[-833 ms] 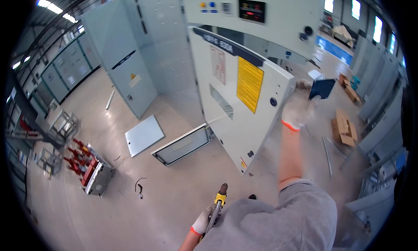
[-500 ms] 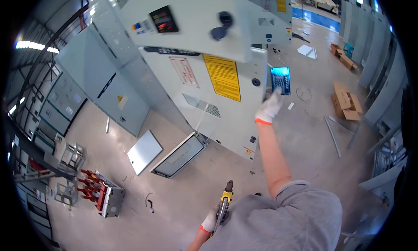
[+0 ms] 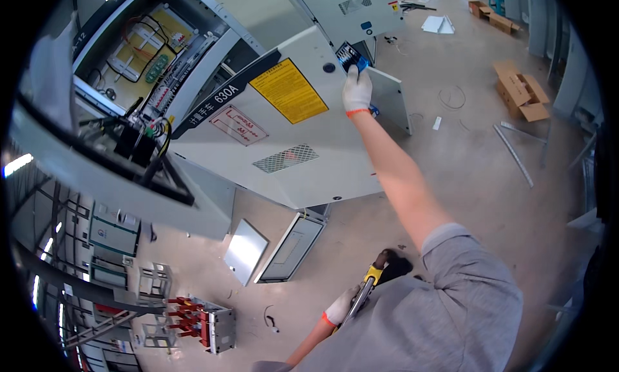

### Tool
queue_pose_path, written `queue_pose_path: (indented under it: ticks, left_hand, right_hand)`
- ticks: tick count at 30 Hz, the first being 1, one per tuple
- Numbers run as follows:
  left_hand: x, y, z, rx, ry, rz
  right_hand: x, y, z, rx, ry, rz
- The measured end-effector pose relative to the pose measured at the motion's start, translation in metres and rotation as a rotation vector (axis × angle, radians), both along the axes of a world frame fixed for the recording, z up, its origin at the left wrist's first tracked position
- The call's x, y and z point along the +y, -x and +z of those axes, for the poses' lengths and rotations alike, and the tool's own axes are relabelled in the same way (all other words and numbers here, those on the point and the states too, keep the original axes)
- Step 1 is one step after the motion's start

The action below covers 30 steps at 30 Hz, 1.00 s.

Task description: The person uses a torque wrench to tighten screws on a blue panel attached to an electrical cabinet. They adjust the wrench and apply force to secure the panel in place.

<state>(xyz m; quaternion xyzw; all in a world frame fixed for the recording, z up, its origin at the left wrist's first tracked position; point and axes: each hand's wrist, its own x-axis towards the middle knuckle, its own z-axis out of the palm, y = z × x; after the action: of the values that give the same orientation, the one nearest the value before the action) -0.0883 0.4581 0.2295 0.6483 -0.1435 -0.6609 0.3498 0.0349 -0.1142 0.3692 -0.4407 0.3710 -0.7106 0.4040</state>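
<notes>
My right hand, in a white glove with an orange cuff, reaches out and grips a flat blue packet with dark and pale contents; their kind cannot be made out. It is held at the upper right edge of a pale grey cabinet panel bearing a yellow label. Low by my body, my gloved left hand is wrapped round a hand tool with a yellow collar, dark nose and silver body. The tool's lower part is hidden by my shirt.
An open compartment with wires lies at upper left, beside a swung-out door. Loose panels and a red-armed switch unit sit on the floor. Cardboard boxes and metal strips are at right.
The view has shifted. The upper door has swung out to the left, exposing the wired compartment. My right hand and the blue packet are now close against the panel's edge; the left still holds the tool.
</notes>
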Motion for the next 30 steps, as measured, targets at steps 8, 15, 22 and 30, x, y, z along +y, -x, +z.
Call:
queue_pose_path:
  ticks: [8, 15, 22, 30]
  left_hand:
    - [-0.093, -0.080, 0.015, -0.057, 0.070, 0.143]
    - [-0.115, -0.132, 0.015, -0.164, 0.036, 0.206]
    - [-0.137, -0.142, -0.013, -0.054, 0.285, 0.646]
    - [-0.264, -0.143, -0.029, -0.015, 0.200, 0.857]
  right_hand:
    - [-0.122, -0.078, -0.011, 0.037, -0.045, 0.063]
    - [-0.184, -0.156, -0.013, 0.050, -0.091, 0.181]
    - [-0.250, -0.250, -0.020, 0.031, -0.065, 0.179]
    - [-0.315, -0.376, -0.026, -0.032, -0.044, 0.385]
